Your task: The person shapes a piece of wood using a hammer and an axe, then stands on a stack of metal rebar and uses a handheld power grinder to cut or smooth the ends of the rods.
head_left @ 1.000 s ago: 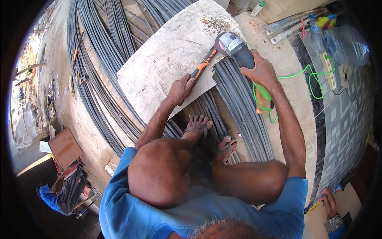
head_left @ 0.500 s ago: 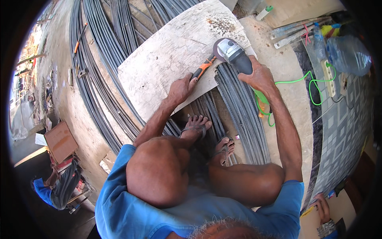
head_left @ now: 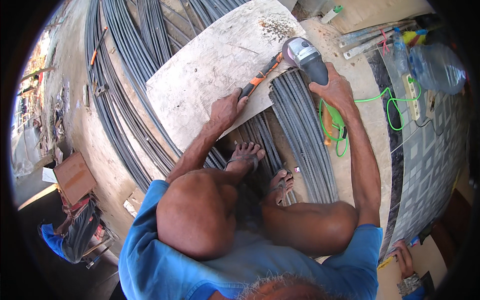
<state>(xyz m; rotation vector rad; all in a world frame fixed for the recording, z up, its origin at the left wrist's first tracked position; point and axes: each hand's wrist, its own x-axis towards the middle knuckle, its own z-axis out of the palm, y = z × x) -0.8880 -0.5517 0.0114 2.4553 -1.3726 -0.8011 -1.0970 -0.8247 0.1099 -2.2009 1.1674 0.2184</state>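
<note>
My right hand (head_left: 334, 89) is closed around the dark body of an angle grinder (head_left: 306, 54) with a silver head and a round disc. My left hand (head_left: 226, 109) grips a slim tool with an orange-and-black handle (head_left: 260, 77); its far end lies against or just beside the disc, and its kind cannot be made out. Both are over a pale, scuffed board (head_left: 210, 70) lying across steel bars. A bundle of ribbed rebar (head_left: 300, 125) runs from under the grinder toward my right knee.
Long rods (head_left: 130, 65) lie left, with another orange-and-black tool (head_left: 97, 47) on them. At right are a green cord (head_left: 372, 99), a power strip (head_left: 412, 97) and a clear plastic jug (head_left: 437, 70). One person (head_left: 75, 232) is at lower left; another's hand (head_left: 404, 260) shows lower right.
The grinder and my right hand have shifted right and slightly farther away. The far end of the orange-and-black tool has swung the same way, while my left hand has barely moved.
</note>
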